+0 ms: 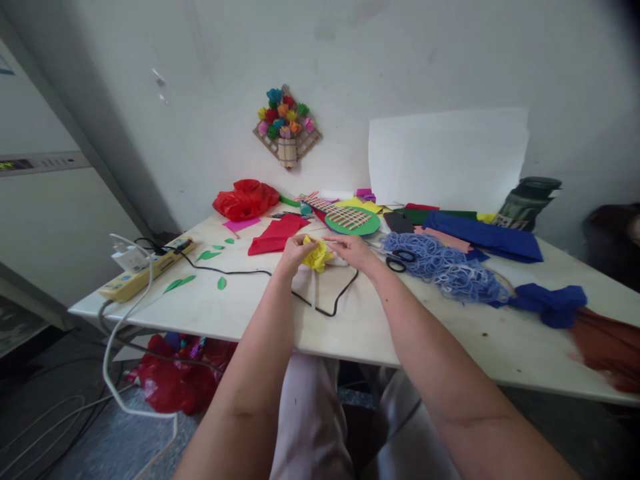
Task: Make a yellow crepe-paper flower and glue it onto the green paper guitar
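Note:
Crumpled yellow crepe paper (pixel 317 257), bunched like a small flower, is held over the table. The fingers of my left hand (pixel 296 253) are closed on its left side. My right hand (pixel 353 251) is pinched together just right of the paper, around something thin and pale that I cannot make out. A pale strip (pixel 314 290) shows below the paper. Close to my right hand lie scissors with black handles (pixel 399 260), beside a tangled heap of blue yarn (pixel 443 263). Folded red paper (pixel 277 235) lies beyond my left hand.
A black cable (pixel 235 272) loops across the table under my hands from a yellow power strip (pixel 145 270). Green paper leaves (pixel 207 255) lie at left. Behind are a green disc with woven strips (pixel 353 220), a red plastic bag (pixel 246 199) and a dark jar (pixel 527 205).

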Tool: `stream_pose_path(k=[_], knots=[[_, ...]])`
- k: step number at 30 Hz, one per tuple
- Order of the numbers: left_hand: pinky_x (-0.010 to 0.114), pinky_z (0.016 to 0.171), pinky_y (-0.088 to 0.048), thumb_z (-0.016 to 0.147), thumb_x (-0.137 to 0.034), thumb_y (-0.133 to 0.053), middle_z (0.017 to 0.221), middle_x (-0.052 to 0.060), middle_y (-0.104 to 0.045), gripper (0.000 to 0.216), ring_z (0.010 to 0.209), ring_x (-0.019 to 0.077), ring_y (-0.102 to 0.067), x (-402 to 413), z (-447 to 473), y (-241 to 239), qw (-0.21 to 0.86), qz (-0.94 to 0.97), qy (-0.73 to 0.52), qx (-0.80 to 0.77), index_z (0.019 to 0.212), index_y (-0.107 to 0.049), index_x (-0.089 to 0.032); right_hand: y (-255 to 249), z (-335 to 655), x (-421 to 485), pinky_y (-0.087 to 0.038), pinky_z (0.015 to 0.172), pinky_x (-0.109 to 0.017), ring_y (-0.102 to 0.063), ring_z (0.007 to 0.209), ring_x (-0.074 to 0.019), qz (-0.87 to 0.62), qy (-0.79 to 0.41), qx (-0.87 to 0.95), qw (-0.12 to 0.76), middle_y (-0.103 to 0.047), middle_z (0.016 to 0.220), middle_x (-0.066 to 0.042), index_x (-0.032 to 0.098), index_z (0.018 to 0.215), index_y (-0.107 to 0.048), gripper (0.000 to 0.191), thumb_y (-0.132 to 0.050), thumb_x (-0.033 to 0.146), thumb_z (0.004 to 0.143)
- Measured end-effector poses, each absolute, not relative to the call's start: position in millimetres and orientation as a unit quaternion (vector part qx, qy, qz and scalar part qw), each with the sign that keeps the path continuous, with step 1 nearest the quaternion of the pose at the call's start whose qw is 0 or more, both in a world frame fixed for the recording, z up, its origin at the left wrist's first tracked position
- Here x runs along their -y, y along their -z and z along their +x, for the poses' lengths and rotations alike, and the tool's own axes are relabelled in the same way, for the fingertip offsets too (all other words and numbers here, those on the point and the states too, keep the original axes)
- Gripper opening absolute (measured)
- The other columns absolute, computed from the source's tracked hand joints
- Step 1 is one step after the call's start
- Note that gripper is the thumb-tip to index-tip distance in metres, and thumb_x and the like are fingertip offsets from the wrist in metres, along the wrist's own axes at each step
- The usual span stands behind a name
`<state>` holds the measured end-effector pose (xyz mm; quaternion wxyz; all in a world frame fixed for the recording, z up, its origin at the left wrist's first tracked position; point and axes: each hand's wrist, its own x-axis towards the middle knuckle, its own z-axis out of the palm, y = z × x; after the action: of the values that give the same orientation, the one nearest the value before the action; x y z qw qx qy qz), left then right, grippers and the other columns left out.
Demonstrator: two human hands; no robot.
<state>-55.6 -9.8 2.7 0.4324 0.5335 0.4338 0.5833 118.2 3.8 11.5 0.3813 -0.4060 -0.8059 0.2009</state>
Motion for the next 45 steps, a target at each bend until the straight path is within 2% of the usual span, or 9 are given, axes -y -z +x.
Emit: stream_pose_path(k=[4,8,11,15,24,37,45], knots=[[0.024,0.054,-0.041,0.052,-0.03,-0.068,0.054,-0.001,-0.057,0.018,0.054,0.0139,-0.054,12,-55,-4,0.428,0.537,-0.579,-0.439,0.061,-0.063,-0.016,-12,118,-3,-0.041,0.058,-0.022,-0.053,0.061,-0.0107,-0.401,-0.205,0.808,0.38,-0.066,0.069,-0.001,0.021,0.111,-0.069,0.034,-0.052,0.03,0.084],[0.024,0.053,-0.041,0.053,-0.03,-0.067,0.053,-0.001,-0.057,0.018,0.053,0.0139,-0.054,12,-54,-3,0.431,0.54,-0.578,-0.434,0.063,-0.063,-0.016,-12,118,-4,-0.048,0.072,-0.026,-0.063,0.081,-0.0145,-0.38,-0.22,0.813,0.382,-0.073,0.089,-0.003,0.022,0.111,-0.069,0.032,-0.052,0.025,0.084],[0.024,0.053,-0.042,0.053,-0.031,-0.066,0.052,-0.001,-0.057,0.019,0.051,0.0139,-0.054,11,-55,-2,0.446,0.532,-0.573,-0.436,0.064,-0.064,-0.015,-12,118,-4,-0.049,0.08,-0.028,-0.065,0.094,-0.0163,-0.372,-0.229,0.816,0.379,-0.072,0.104,-0.004,0.023,0.112,-0.068,0.032,-0.051,0.022,0.086],[0.026,0.052,-0.043,0.05,-0.031,-0.067,0.054,0.001,-0.06,0.022,0.051,0.0154,-0.056,11,-55,-3,0.478,0.512,-0.569,-0.43,0.065,-0.065,-0.015,-11,118,-6,-0.049,0.088,-0.029,-0.063,0.104,-0.0162,-0.361,-0.231,0.819,0.381,-0.07,0.112,-0.004,0.024,0.112,-0.068,0.031,-0.052,0.022,0.087],[0.025,0.051,-0.042,0.051,-0.031,-0.068,0.054,0.002,-0.06,0.019,0.049,0.0144,-0.056,16,-52,-8,0.509,0.491,-0.582,-0.4,0.058,-0.063,-0.014,-10,117,-5,-0.047,0.094,-0.03,-0.063,0.107,-0.0157,-0.352,-0.213,0.824,0.39,-0.068,0.115,-0.003,0.025,0.113,-0.067,0.031,-0.052,0.021,0.087],[0.026,0.054,-0.044,0.054,-0.03,-0.071,0.055,0.002,-0.061,0.019,0.051,0.0144,-0.057,8,-53,1,0.511,0.492,-0.596,-0.376,0.058,-0.063,-0.014,-15,115,2,-0.047,0.091,-0.027,-0.063,0.108,-0.0161,-0.4,-0.077,0.85,0.335,-0.066,0.118,-0.001,0.03,0.12,-0.062,0.034,-0.05,0.024,0.09],[0.028,0.055,-0.045,0.05,-0.03,-0.074,0.057,0.004,-0.063,0.021,0.051,0.0164,-0.058,10,-52,-3,0.517,0.481,-0.59,-0.392,0.058,-0.063,-0.014,-16,116,4,-0.047,0.088,-0.027,-0.063,0.105,-0.0166,-0.409,-0.055,0.85,0.327,-0.067,0.117,0.0,0.033,0.121,-0.061,0.034,-0.049,0.026,0.09]])
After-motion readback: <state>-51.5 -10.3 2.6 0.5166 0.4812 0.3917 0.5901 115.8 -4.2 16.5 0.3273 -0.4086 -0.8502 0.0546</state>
